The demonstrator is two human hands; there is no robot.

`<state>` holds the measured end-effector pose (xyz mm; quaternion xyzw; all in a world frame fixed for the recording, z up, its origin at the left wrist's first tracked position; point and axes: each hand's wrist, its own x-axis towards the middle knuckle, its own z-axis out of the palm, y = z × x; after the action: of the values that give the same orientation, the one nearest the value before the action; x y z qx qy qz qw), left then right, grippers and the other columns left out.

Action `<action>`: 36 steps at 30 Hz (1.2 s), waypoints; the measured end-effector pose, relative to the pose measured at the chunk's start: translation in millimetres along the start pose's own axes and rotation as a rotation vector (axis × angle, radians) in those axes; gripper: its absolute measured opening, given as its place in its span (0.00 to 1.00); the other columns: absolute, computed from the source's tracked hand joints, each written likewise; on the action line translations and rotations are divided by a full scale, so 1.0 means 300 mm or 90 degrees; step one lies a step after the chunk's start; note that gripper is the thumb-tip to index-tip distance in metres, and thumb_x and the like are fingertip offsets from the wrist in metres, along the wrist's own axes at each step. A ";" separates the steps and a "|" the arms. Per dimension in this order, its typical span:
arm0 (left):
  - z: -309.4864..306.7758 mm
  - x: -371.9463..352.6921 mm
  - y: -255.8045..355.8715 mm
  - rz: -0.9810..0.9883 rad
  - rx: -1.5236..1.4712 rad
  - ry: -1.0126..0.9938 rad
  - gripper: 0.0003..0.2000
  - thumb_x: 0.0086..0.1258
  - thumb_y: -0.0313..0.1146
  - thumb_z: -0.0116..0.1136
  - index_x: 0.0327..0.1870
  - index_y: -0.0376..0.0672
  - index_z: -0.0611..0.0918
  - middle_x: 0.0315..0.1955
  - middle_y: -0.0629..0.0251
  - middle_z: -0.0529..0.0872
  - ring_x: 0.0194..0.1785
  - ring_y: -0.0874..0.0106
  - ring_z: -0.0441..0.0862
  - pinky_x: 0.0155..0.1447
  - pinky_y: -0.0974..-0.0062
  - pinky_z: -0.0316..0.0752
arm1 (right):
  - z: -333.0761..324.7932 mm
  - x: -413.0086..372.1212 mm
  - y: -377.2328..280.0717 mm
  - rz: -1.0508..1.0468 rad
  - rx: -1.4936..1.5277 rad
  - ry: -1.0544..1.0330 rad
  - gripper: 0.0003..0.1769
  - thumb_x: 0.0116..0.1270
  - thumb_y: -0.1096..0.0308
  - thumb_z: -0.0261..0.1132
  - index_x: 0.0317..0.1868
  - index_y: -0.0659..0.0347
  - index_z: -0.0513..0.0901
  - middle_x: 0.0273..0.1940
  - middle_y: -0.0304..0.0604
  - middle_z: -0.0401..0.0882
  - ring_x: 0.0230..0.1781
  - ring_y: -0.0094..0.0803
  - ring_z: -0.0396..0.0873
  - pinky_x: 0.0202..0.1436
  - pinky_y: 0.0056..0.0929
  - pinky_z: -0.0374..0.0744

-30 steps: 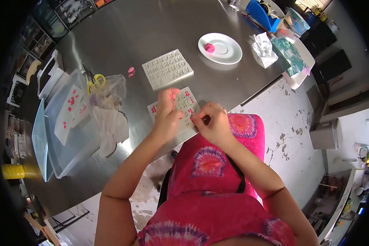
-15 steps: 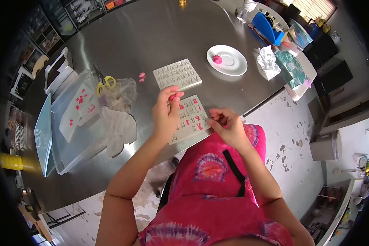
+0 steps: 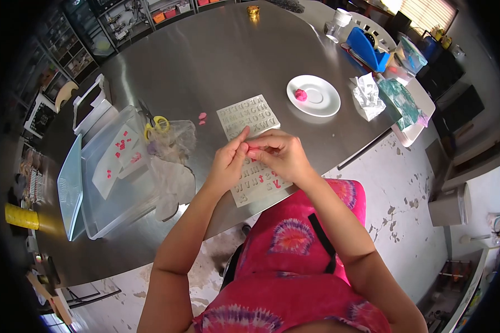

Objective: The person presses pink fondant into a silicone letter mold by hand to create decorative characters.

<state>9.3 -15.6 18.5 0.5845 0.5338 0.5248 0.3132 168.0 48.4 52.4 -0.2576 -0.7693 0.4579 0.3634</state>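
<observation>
My left hand (image 3: 228, 161) and my right hand (image 3: 286, 155) meet over the nearer letter mould (image 3: 244, 195), their fingers pinched together around a small bit of pink dough (image 3: 253, 151). Some letter cavities of this mould hold pink dough; my hands cover its upper part. Just beyond lies a second pale letter mould (image 3: 249, 115), with no pink visible in it. A pink lump (image 3: 300, 95) rests on a white saucer (image 3: 327, 102) to the right. Two small pink pieces (image 3: 202, 116) lie on the metal table left of the far mould.
On the left are a clear plastic tray (image 3: 94, 225) with a paper (image 3: 106, 176) bearing pink pieces, yellow-handled scissors (image 3: 160, 123) and crumpled plastic (image 3: 178, 139). Crumpled white paper (image 3: 368, 97), a blue holder (image 3: 366, 49) and a gold cup (image 3: 253, 10) stand farther off.
My right hand has moved up and left from beside the mould to meet my left hand at the dough. The view has shifted slightly, so the table things appear lower and farther right.
</observation>
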 end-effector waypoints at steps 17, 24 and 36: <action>0.007 0.012 -0.003 0.142 0.268 0.029 0.08 0.61 0.18 0.55 0.40 0.38 0.81 0.41 0.62 0.85 0.40 0.68 0.83 0.38 0.74 0.77 | -0.119 -0.115 0.134 0.009 -0.370 0.184 0.09 0.55 0.75 0.66 0.38 0.61 0.86 0.37 0.48 0.83 0.37 0.38 0.81 0.40 0.30 0.80; 0.063 -0.010 0.018 0.182 0.425 -0.053 0.14 0.62 0.22 0.54 0.50 0.41 0.77 0.41 0.61 0.83 0.49 0.59 0.79 0.57 0.62 0.69 | -0.066 -0.157 0.090 0.039 -0.297 0.193 0.08 0.60 0.74 0.63 0.39 0.63 0.86 0.37 0.50 0.80 0.35 0.41 0.80 0.38 0.35 0.79; 0.076 -0.008 0.035 0.083 0.239 -0.018 0.16 0.61 0.17 0.53 0.51 0.40 0.75 0.46 0.59 0.76 0.50 0.61 0.76 0.48 0.68 0.74 | -0.047 -0.149 0.060 0.134 -0.285 0.075 0.11 0.63 0.75 0.59 0.45 0.64 0.82 0.42 0.55 0.81 0.46 0.50 0.79 0.50 0.38 0.78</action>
<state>34.4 -16.0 21.6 0.6733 0.5786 0.4273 0.1712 207.5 31.3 26.4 -0.4367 -0.7979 0.2958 0.2918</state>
